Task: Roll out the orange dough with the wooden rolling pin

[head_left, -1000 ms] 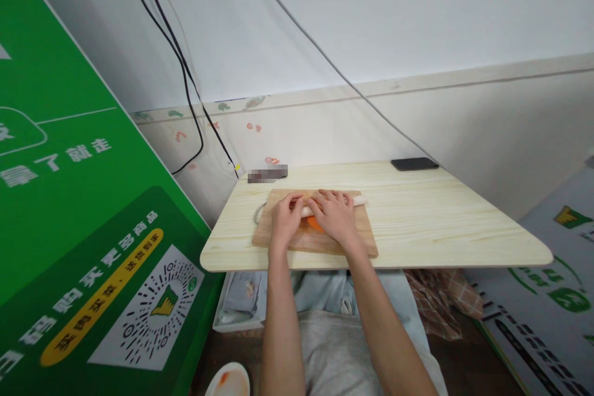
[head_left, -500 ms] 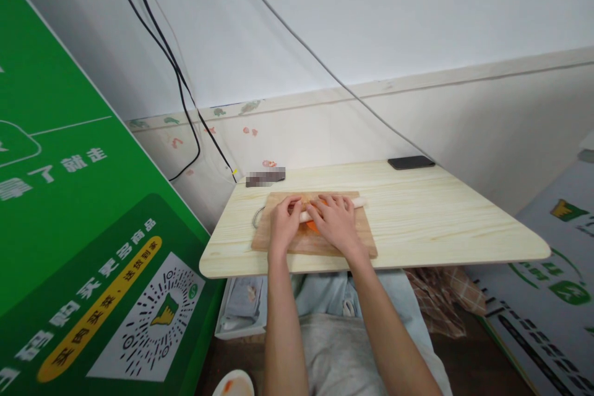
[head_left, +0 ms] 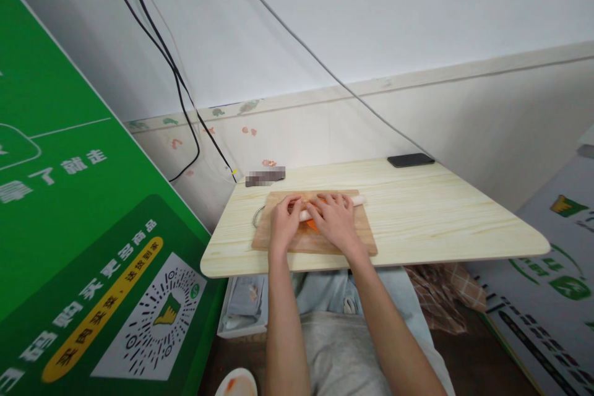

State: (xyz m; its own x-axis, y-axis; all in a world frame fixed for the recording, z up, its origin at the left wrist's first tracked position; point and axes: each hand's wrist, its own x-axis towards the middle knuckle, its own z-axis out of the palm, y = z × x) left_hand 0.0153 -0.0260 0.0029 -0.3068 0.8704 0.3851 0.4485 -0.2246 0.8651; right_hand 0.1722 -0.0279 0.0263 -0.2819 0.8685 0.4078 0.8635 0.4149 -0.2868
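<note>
A pale rolling pin (head_left: pixel 359 200) lies slightly slanted across a wooden cutting board (head_left: pixel 329 247), its right end past my fingers. Beneath it shows a flat orange piece that looks like dough (head_left: pixel 312 224), mostly covered by my hands. My left hand (head_left: pixel 285 215) is curled over the pin's left part, thumb toward the middle. Over its middle and right part rests my right hand (head_left: pixel 335 216), fingers bent across it and somewhat spread. The two thumbs are close together.
The board sits near the front edge of a light wood table (head_left: pixel 440 223). A black phone (head_left: pixel 411 160) lies at the back right, and a blurred dark object (head_left: pixel 265 177) at the back left. Below are a white box (head_left: pixel 244 306) and a plate with orange stains (head_left: pixel 237 382).
The hands and rolling pin hold almost the same place on the board. Only the camera view has shifted slightly.
</note>
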